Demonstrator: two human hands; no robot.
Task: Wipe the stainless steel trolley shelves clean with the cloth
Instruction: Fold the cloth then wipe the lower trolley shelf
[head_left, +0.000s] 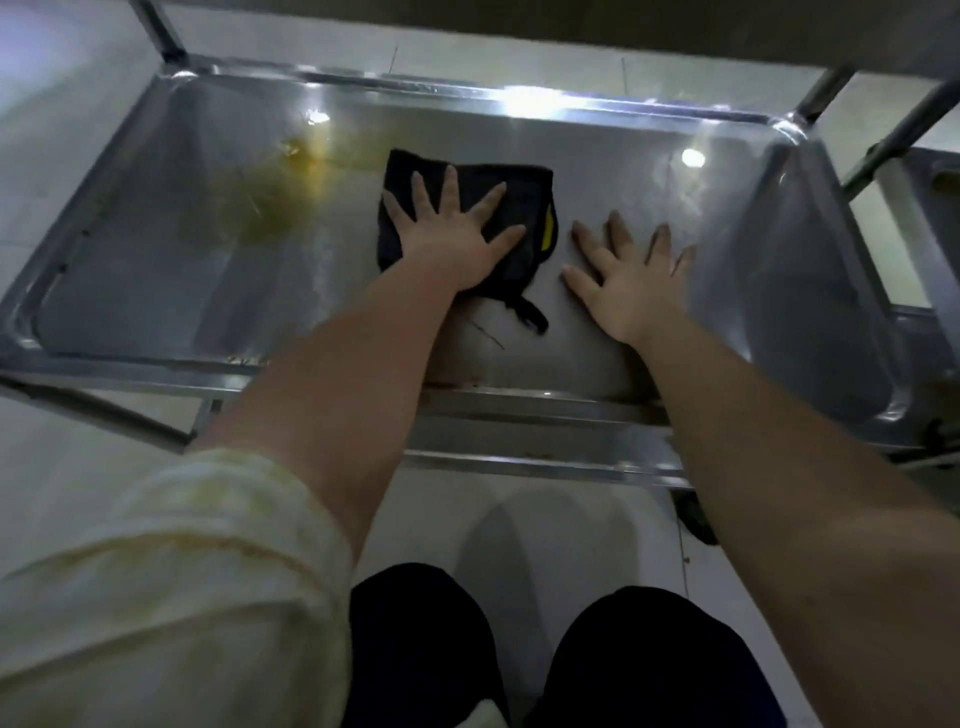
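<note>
A: Biggest thing first: where's the shelf?

B: The steel trolley shelf (156, 291) spreads flat under both hands, a shallow tray with a raised rim, glaring where the light hits it. Metal that smooth should let a cloth glide with little drag, I'd judge.

A: And the dirt?

B: A yellowish smear (260, 202) lies off to the little-finger side of the left fingers (449, 187), apart from them. It looks untouched, so I'd say the wiping is far from done.

A: The cloth?

B: The dark cloth (519, 192) lies folded flat on the shelf, directly beneath those fingers, with its far edge showing just past their tips. It looks soft, thin and light, and it would likely bunch or skid away if pushed by one corner. It's best taken the way it is now, with a broad palm on the middle, bearing down.

A: So what are the hands doing?

B: The left hand (457, 244) is spread wide with its fingers straight, pressing the cloth — nothing is curled round it. The right hand (628, 280) lies flat on bare steel just beside the cloth, on the thumb side of the left fingers. It is splayed too and holds nothing. It seems to be bracing.

A: Small stuff?

B: A yellow tag (548, 228) shows at the cloth's edge beyond the left thumb, and a little loop (532, 314) trails out behind the fingers, near the wrist. That loop could drag or snag — worth minding.
</note>
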